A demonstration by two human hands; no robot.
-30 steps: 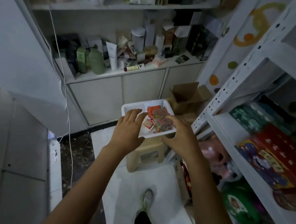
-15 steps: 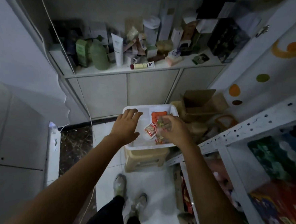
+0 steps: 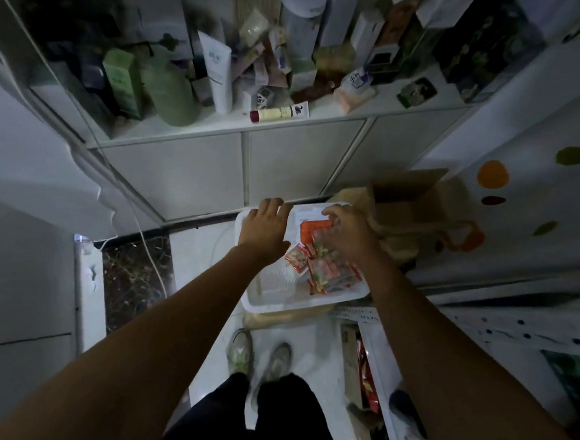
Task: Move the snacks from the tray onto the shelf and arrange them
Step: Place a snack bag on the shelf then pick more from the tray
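Observation:
A white tray [image 3: 275, 306] stands on a low beige stool in front of me. Several small red and orange snack packets [image 3: 326, 274] lie in its right half. My left hand [image 3: 267, 228] rests flat on the tray's far left part with fingers straight. My right hand [image 3: 347, 232] reaches into the packets with fingers curled down onto a clear packet; the grip itself is hidden under the hand. The white metal shelf [image 3: 501, 325] runs along my right side.
A white cabinet ledge [image 3: 288, 120] crowded with bottles, tubes and boxes lies ahead. An open cardboard box [image 3: 409, 207] sits just behind the tray. A white cable [image 3: 149, 244] hangs at the left. My shoes [image 3: 258, 358] stand on the pale floor below the stool.
The view has tilted further down, so the shelf's goods slid out to the right. Both hands stayed at the tray; my right hand has sunk deeper into the packets.

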